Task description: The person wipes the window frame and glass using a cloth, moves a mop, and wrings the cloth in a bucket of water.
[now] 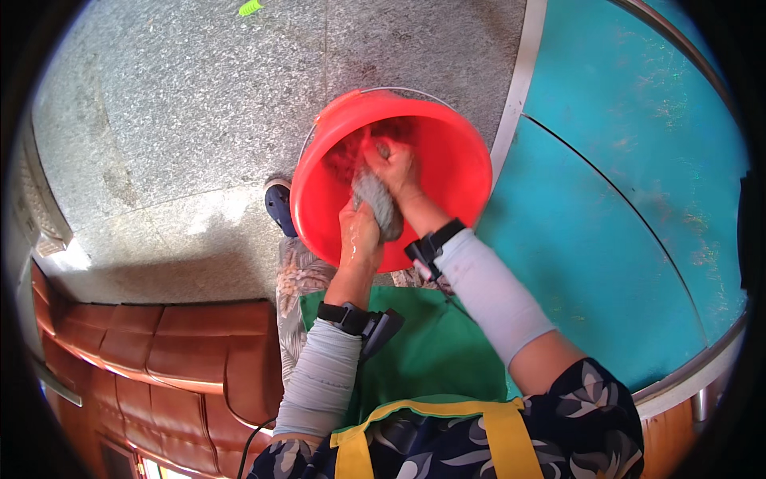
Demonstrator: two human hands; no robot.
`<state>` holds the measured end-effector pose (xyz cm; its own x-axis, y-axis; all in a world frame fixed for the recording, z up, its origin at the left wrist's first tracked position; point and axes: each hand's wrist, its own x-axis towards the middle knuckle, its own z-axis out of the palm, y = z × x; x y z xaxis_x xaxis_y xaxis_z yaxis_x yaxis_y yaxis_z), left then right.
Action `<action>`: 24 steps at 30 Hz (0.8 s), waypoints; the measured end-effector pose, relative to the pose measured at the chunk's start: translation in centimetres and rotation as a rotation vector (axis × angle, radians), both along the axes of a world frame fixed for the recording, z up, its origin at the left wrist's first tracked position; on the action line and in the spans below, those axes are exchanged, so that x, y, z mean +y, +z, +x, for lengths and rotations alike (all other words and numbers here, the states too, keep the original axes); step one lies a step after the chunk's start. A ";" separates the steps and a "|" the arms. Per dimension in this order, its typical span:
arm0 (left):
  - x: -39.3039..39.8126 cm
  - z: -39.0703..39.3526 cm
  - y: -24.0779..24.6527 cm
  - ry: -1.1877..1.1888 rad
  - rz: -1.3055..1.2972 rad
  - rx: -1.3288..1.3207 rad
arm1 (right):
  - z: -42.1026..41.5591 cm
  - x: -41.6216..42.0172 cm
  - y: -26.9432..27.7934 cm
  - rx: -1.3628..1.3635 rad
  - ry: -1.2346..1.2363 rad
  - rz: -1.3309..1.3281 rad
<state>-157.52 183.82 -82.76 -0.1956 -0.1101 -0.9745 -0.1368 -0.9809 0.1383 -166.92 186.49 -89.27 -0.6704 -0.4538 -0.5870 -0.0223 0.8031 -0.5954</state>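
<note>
A red plastic bucket point(455, 161) with a wire handle is tilted before me, its opening facing me. Inside its mouth, a wet grey cloth point(374, 197) is bunched between my hands. My left hand point(359, 230) grips the lower part of it, water shining on the wrist. Higher up, my right hand point(392, 164) has its fingers closed on the cloth's upper end. The bottom of the bucket is dark and blurred, so its contents cannot be told.
Right of the bucket lies a turquoise surface point(598, 239) with a metal edge. A brown leather sofa point(179, 347) stands at lower left. Grey speckled floor point(209, 108) carries a bright green object point(250, 7) at the top. A dark blue shoe point(279, 206) touches the bucket's left side.
</note>
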 end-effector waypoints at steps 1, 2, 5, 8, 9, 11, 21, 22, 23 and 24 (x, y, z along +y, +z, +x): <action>-0.2 -0.1 0.0 0.039 -0.023 0.035 | -0.5 0.8 -1.9 -0.029 0.051 0.013; -0.6 -0.1 -0.1 0.108 -0.051 0.033 | -1.0 1.1 -3.9 -0.061 0.112 0.017; -2.5 -0.1 0.8 0.235 -0.117 -0.048 | -1.6 1.3 -8.9 0.099 -0.043 -0.154; -3.3 -0.3 1.0 0.193 -0.062 -0.070 | -4.2 6.4 -16.6 0.397 -0.068 -0.101; -3.3 0.4 1.1 0.191 -0.035 -0.090 | -4.7 6.3 -16.3 0.356 -0.012 -0.053; -3.2 0.8 0.7 0.130 0.013 -0.062 | -4.8 6.1 -15.6 0.108 -0.081 -0.053; -2.9 0.7 -0.2 0.262 0.255 0.181 | -0.1 2.8 14.9 -0.451 0.178 -0.443; -2.5 1.0 -0.4 0.197 0.312 0.126 | 0.2 2.4 16.1 -0.404 0.280 -0.425; -2.2 1.3 -0.7 0.133 0.368 0.069 | 0.7 1.9 16.6 -0.359 0.383 -0.407; -3.2 -1.0 1.6 0.119 0.302 0.097 | 1.1 1.4 16.1 -0.261 0.360 -0.394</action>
<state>-158.48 180.66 -81.15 -0.2919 0.1532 -0.9441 -0.0197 -0.9878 -0.1542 -165.87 187.85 -73.19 -0.2901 -0.8430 -0.4530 -0.0653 0.4897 -0.8695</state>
